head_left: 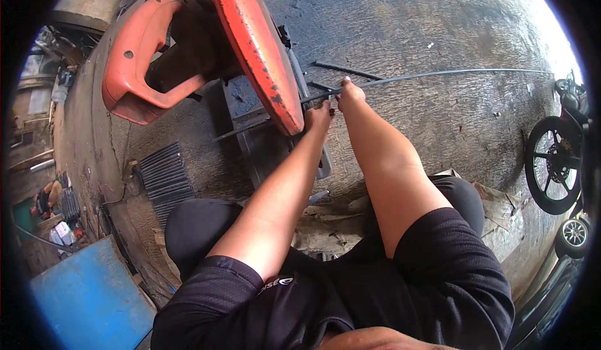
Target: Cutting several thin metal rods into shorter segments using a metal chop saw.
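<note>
A long thin metal rod (438,73) runs from the far right to the red cut-off saw. My right hand (350,92) is closed around the rod, a short way right of the saw. Just left of it, my left hand (318,117) has its fingers drawn together below the rod, beside the saw; what they hold is too small to make out. The saw's red blade guard (260,50) stands over the rod and hides part of it. Its red handle housing (141,62) lies to the left, and its grey base (250,162) sits on the floor.
Many dark cut rods (166,178) lie side by side left of the saw. A short dark bar (347,70) lies on the floor beyond my hands. At right stands a motorcycle wheel (554,162). A blue panel (94,297) is at lower left, near another person (49,200).
</note>
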The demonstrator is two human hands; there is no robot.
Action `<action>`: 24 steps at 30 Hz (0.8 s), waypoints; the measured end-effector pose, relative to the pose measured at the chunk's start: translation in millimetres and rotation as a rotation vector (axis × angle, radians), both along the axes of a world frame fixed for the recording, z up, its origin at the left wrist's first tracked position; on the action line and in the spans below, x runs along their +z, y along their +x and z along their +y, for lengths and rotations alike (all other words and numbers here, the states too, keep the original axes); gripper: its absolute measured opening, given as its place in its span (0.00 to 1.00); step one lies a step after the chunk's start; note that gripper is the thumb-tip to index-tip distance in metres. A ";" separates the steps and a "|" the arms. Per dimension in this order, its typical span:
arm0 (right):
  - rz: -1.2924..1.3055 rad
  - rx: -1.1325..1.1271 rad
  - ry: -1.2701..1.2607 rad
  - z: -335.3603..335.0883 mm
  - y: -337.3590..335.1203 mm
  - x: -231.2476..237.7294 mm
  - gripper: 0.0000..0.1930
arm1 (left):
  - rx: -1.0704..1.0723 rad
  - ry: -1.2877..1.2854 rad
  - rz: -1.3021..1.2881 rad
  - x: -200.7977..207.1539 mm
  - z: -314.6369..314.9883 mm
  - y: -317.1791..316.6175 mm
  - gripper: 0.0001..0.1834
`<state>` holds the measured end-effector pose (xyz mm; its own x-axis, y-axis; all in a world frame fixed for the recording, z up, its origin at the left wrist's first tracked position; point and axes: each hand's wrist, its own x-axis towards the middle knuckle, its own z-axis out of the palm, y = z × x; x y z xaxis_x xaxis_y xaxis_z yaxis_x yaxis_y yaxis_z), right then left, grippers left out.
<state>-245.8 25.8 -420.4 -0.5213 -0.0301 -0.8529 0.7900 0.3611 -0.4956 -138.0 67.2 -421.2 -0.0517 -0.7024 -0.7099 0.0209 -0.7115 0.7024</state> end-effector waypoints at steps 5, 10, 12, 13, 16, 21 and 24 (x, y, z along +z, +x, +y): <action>-0.095 -0.122 0.113 -12.3 -8.6 -18.7 0.21 | -0.126 0.033 0.065 14.6 3.6 10.5 0.17; 0.272 0.891 0.138 -2.0 -22.2 -39.6 0.19 | -0.153 0.106 0.179 32.3 23.4 5.7 0.18; 0.002 0.070 -0.128 5.1 -21.7 -31.7 0.17 | -0.182 0.114 0.202 38.5 35.5 2.6 0.18; 0.031 0.168 -0.109 12.6 -24.1 -24.0 0.16 | -0.193 0.110 0.272 40.8 44.1 4.1 0.18; 0.021 0.017 -0.309 37.7 -15.4 1.6 0.13 | -0.228 0.095 0.393 46.0 67.7 12.9 0.17; -0.044 -0.026 -0.555 81.6 -5.4 26.9 0.10 | -0.229 0.049 0.317 62.4 89.8 37.6 0.18; -0.023 0.097 -0.742 93.3 5.5 30.1 0.12 | -0.226 0.016 0.323 77.9 104.2 48.8 0.20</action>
